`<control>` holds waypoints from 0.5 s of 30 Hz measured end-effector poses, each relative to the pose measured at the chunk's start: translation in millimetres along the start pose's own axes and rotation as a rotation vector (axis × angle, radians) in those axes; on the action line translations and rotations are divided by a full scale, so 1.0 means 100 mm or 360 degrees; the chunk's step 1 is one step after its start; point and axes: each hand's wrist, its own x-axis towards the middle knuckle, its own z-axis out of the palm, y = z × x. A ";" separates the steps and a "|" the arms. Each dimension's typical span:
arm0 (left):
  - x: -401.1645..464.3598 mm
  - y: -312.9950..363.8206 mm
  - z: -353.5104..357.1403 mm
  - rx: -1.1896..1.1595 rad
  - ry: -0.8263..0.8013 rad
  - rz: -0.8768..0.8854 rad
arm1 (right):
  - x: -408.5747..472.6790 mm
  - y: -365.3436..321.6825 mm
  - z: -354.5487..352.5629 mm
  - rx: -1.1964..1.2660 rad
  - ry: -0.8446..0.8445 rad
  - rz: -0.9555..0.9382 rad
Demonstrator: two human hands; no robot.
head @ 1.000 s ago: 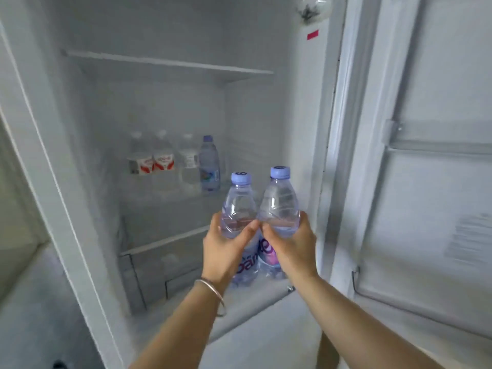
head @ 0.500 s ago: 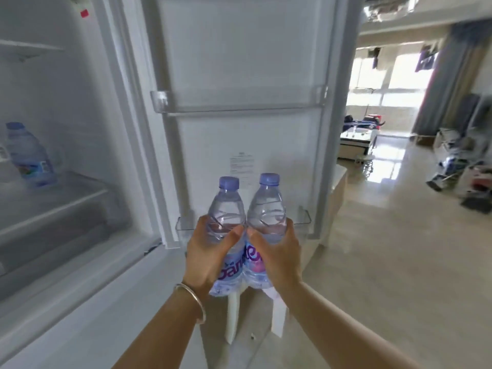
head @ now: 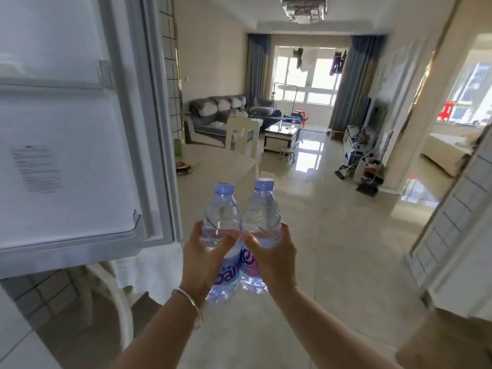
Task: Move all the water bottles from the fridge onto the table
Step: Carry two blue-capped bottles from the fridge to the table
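Left hand [head: 205, 258] and right hand [head: 271, 258] each grip an upright bottle [head: 222, 225], bottles touching; table [head: 213, 166] lies ahead-left past fridge door [head: 66, 129].

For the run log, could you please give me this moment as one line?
left hand: grips clear blue-capped plastic bottle | right hand: grips second such bottle | bottles upright, touching | white fridge door open

Free passage ahead and to the right; obstruction on the left.
The left side is closed off by the open fridge door [head: 80, 129], below whose lower edge a cloth-covered table [head: 213, 166] and a white chair [head: 242, 137] are seen. Ahead and to the right, bare tiled floor [head: 332, 235] is left open, bounded at the far right by a white panelled door [head: 452, 222].
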 end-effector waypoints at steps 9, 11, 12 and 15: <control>1.19 -0.38 0.99 0.0006 -0.0022 -0.0003 | 1.41 0.59 0.09 -0.0014 0.0057 0.0029; 1.58 -0.47 1.18 -0.0045 -0.0014 -0.0006 | 1.84 0.68 0.22 -0.0057 0.0067 -0.0018; 1.78 -0.50 1.26 -0.0057 -0.0009 -0.0005 | 2.07 0.70 0.29 -0.0074 0.0068 -0.0034; 2.41 -0.60 1.47 -0.0042 -0.0005 0.0001 | 2.69 0.76 0.51 -0.0067 0.0065 -0.0038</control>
